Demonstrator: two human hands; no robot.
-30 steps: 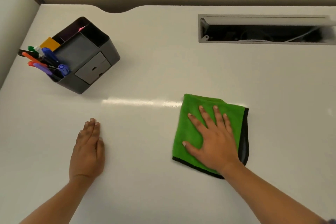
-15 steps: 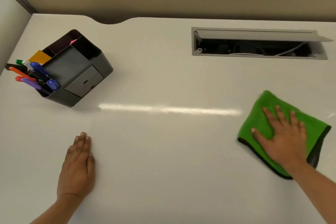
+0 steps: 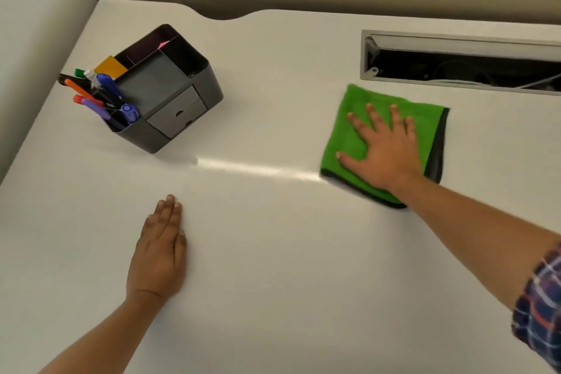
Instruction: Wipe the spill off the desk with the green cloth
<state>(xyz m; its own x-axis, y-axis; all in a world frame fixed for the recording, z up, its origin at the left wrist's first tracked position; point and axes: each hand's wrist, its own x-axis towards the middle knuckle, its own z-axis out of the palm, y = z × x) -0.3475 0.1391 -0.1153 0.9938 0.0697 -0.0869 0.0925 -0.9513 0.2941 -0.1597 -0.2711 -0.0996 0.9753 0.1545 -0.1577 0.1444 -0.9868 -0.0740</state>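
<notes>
Both hands flat, gripping nothing: right [image 3: 384,150] spread on green cloth [image 3: 349,130], left [image 3: 158,252] on desk [image 3: 273,252]; spill indiscernible.

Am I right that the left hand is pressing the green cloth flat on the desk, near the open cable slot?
Not quite: the head view shows the right hand pressing the cloth flat on the desk, near the slot. The left hand rests bare on the desk.

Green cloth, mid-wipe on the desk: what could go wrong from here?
1. The cloth lies just below the open cable slot; a stroke farther back could push it or liquid into the wiring.
2. The right hand only presses flat, so the cloth may bunch.
3. A long leftward stroke could hit the pen organizer.
</notes>
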